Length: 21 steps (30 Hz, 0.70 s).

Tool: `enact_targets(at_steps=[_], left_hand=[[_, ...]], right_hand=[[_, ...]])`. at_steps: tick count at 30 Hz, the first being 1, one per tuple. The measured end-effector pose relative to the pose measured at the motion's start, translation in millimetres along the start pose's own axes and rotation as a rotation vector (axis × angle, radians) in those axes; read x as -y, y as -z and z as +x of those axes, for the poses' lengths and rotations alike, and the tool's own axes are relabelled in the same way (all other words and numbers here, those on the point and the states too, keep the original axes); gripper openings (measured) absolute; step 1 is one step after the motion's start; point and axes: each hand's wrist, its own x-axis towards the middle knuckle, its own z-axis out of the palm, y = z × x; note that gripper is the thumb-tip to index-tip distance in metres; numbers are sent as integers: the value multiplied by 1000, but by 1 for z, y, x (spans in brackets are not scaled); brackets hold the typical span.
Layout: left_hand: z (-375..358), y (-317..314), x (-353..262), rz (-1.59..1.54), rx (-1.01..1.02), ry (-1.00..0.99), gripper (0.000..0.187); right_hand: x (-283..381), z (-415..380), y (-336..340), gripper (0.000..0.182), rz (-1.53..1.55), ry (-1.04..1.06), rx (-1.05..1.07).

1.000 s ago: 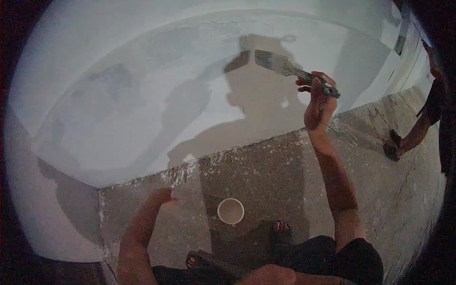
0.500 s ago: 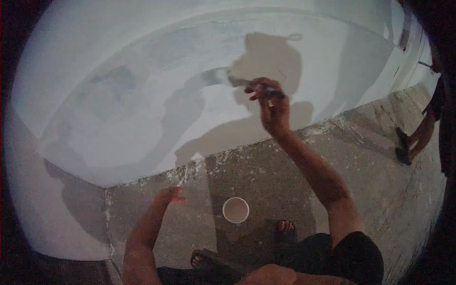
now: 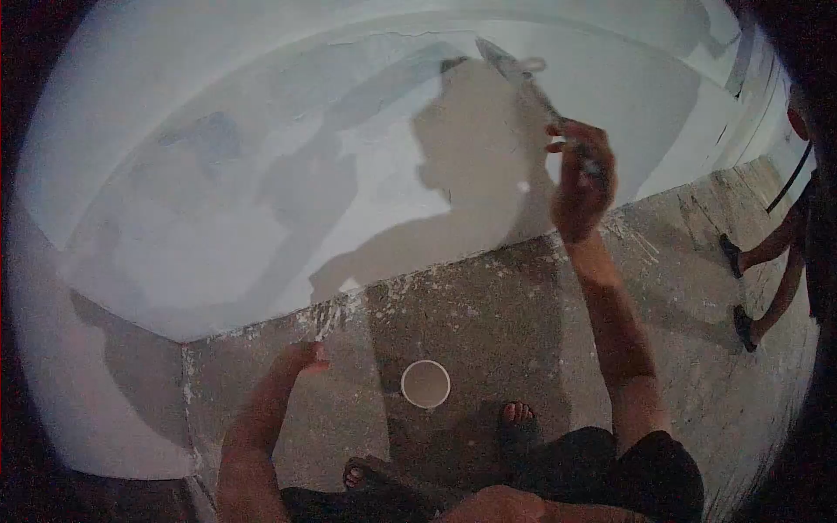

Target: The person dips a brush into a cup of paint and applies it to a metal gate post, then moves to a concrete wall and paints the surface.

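Observation:
My right hand (image 3: 586,174) is wrapped round the handle of a putty knife (image 3: 523,77), raised in front of the white wall (image 3: 384,209). The knife's long, thin blade points up and to the left, its tip overlapping the wall's upper part. Low on the left, my left hand (image 3: 314,356) hangs over the floor near the wall's foot, fingers loosely apart and nothing visible in them. A white round bucket (image 3: 425,383) stands on the floor between my arms, in front of my feet.
The grey concrete floor (image 3: 471,305) is spattered with white along the wall's base. My shadow covers much of the wall. Another person's legs (image 3: 780,253) in dark sandals stand at the far right. A side wall (image 3: 113,366) meets this one at the left.
My right hand has swung right with the putty knife, whose blade has turned from pointing left to pointing up-left. The person at the right has shifted their feet. My left hand has barely moved.

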Motion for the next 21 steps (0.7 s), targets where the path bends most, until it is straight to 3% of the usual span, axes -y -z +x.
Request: enact_targets(at_steps=[2, 4, 6, 7, 9, 11, 13, 15, 19, 21], left_hand=[[10, -5, -1, 81, -63, -44, 92], [-3, 6, -9, 16, -7, -24, 92], [-9, 9, -13, -49, 50, -3, 91], [-9, 6, -13, -22, -23, 0, 89], [-15, 8, -17, 9, -96, 3, 88], [-19, 16, -20, -29, 45, 62, 88], [-5, 4, -5, -39, 23, 31, 87], [4, -7, 6, -50, -13, -3, 87], [-7, -1, -2, 27, -61, 0, 83], [-20, 7, -13, 72, -95, -41, 82]], right_hand=[[-1, -15, -3, 23, -394, 288, 282], [5, -47, -11, 27, -62, -352, 420], [1, -75, -25, 33, -225, -83, 619], [1, -84, -28, 33, -223, -82, 616], [9, -93, -34, 40, -312, 231, 752], [26, -94, -37, 39, -241, 191, 767], [32, -93, -43, 41, -173, 147, 783], [35, -95, -45, 34, 31, -41, 707], [14, -80, -49, 24, 128, 9, 493], [3, -69, -36, 20, 237, -275, 398]])
